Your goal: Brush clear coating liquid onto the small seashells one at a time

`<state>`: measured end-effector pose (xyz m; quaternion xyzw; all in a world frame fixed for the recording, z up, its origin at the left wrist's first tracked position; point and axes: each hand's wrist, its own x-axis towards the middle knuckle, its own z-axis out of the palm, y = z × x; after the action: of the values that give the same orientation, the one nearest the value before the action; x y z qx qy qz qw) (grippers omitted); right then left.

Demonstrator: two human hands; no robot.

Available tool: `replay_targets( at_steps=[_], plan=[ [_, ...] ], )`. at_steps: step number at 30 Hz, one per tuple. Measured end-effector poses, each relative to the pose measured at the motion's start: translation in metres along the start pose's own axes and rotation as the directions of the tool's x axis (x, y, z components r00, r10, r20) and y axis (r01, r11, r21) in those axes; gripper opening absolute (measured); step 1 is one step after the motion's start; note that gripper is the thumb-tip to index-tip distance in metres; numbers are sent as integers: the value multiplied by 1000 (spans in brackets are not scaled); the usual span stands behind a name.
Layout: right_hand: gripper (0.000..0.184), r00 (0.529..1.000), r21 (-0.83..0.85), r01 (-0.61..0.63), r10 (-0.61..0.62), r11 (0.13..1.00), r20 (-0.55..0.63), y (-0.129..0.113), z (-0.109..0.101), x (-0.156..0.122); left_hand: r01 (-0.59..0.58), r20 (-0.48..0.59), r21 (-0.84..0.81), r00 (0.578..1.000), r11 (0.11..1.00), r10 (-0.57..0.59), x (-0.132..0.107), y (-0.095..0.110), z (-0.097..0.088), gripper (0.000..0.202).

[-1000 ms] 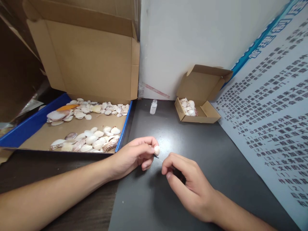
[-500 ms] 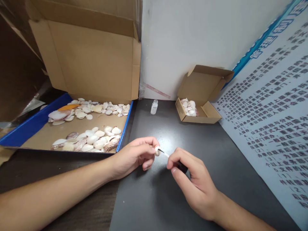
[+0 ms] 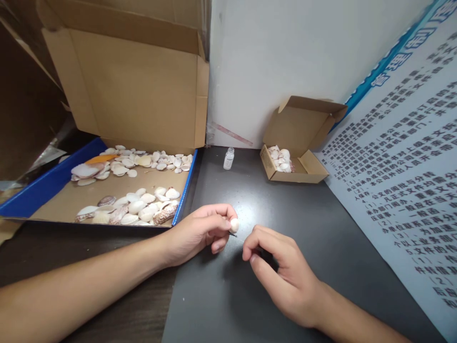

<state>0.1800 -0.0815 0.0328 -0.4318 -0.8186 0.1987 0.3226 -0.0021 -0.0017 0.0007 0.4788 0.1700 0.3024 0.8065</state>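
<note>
My left hand [image 3: 205, 231] pinches a small whitish shell [image 3: 234, 225] between thumb and fingertips above the dark table. My right hand [image 3: 280, 269] is closed around a small brush with a dark handle, mostly hidden in the fingers. The dark brush tip [image 3: 233, 234] points left, just under the shell; whether it touches the shell I cannot tell. Beyond the hands, a small clear glass bottle [image 3: 228, 159] stands upright with no cap on it.
A large blue-edged cardboard box [image 3: 184, 190] lies open at left, with several shells in two groups and an orange piece. A smaller open carton [image 3: 303, 177] with shells sits at the back right. A white wall [image 3: 264, 62] and a printed poster [image 3: 392, 190] border the table.
The brush tip has moved from the shell's face to below it. My right hand has shifted slightly left and down. My left hand stays put; the shell looks slightly turned.
</note>
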Motion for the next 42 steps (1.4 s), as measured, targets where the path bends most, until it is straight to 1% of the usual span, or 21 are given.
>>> replay_targets(
  at_steps=[2,8,15,17,19,22,27,29,32,34,36,39,42],
  plan=[
    [14,1000,-8,-13,13,1000,-3,0,0,0,-3,-1,-3,1000,1000,3,0,0,0,10],
    [15,996,-31,-56,54,998,-70,1,1,1,3,-6,-1,1000,1000,-3,0,0,-1,9],
    [15,989,-40,-52,46,998,-142,2,1,1,-1,12,2,1000,1000,1,0,0,-2,10],
    [14,991,-27,-33,30,999,-127,1,0,1,-2,6,0,1000,1000,2,0,0,-1,11],
    [13,997,-12,-25,24,1000,-75,0,0,1,3,5,-5,1000,1000,-3,0,0,0,11],
    [12,998,-15,-64,64,998,-4,1,1,1,4,6,-6,1000,1000,-4,0,0,1,11],
    [12,993,-32,-118,118,993,21,2,1,1,-5,-10,-2,1000,1000,5,0,0,0,12],
    [12,995,-17,-95,96,995,31,1,1,1,-4,-12,-4,1000,1000,4,-1,0,0,11],
    [12,999,20,10,-11,1000,46,-2,0,0,-8,-26,-10,1000,1000,8,-1,0,1,11],
    [12,998,26,54,-55,998,38,-3,0,-1,-8,-33,-11,999,1000,8,0,0,2,11],
    [11,999,8,32,-32,999,27,-3,0,-1,-6,-29,-8,1000,1000,5,0,0,2,12],
    [11,999,-34,-48,49,998,18,-2,1,0,-5,-23,-2,1000,1000,5,0,0,2,11],
    [11,995,-68,-94,95,993,4,-2,1,1,-4,-22,-1,1000,1000,4,0,0,1,11]
  ],
)
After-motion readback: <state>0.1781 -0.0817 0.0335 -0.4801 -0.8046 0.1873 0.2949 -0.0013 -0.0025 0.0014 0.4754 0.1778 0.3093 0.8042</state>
